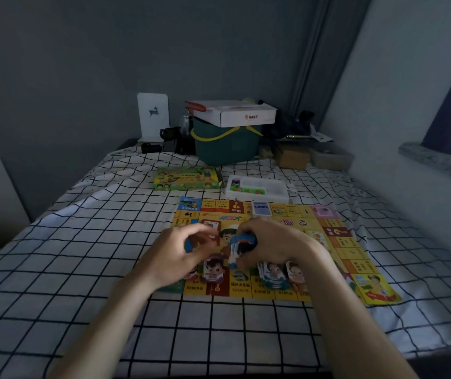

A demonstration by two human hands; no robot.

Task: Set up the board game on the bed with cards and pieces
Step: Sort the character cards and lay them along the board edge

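Over the middle of the game board (336, 250), in the head view, my right hand (271, 244) has its fingers curled round a stack of cards (242, 248), held edge-up above the printed centre. My left hand (180, 253) sits just beside it, fingers bent toward the stack; it looks to be pinching 1 card off it, though blur and dim light keep me from being sure. Below the hands, 3 or so small card piles (273, 274) lie along the board's near edge. A separate blue-backed deck (260, 208) rests on the far edge. Beyond the board, on the checked bedsheet (82, 255), sit the green game box (187, 178) and the white parts tray (260, 188) with coloured pieces still inside.

I judge the step to be dealing cards into piles. To do it well I would keep the right grip firm but loose enough for single cards to slide, set each card squarely on its pile, and avoid nudging the board, since the soft sheet lets it shift.
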